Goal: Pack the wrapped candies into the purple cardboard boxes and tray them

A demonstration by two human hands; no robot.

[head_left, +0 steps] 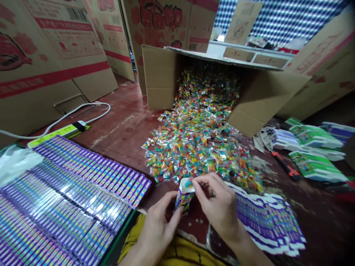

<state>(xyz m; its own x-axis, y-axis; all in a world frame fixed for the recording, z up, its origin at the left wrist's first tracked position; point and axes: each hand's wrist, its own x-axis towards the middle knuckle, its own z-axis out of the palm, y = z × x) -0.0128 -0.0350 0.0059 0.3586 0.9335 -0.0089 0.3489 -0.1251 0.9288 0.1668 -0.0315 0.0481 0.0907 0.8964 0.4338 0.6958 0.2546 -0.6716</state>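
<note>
My left hand (162, 218) holds a small purple printed box (183, 199) upright, its white top flaps open. At the mouth of that box, my right hand (217, 199) pinches a small clear packet of colored candies (188, 183), which sits partly inside the opening. Just beyond my hands lies a large heap of clear candy packets (194, 144), spilling from a cardboard carton (161, 81) that rests on its side. Flattened purple and white boxes (266, 218) are stacked beside my right forearm. Rows of filled-looking purple boxes (83, 199) stand at the left.
A yellow-green power strip (59, 133) with a white cable lies at the left, near a plastic bag (19, 162). At the right are a red and black cutter (285, 165) and green printed cartons (316, 166). Large cardboard boxes (52, 51) stand behind.
</note>
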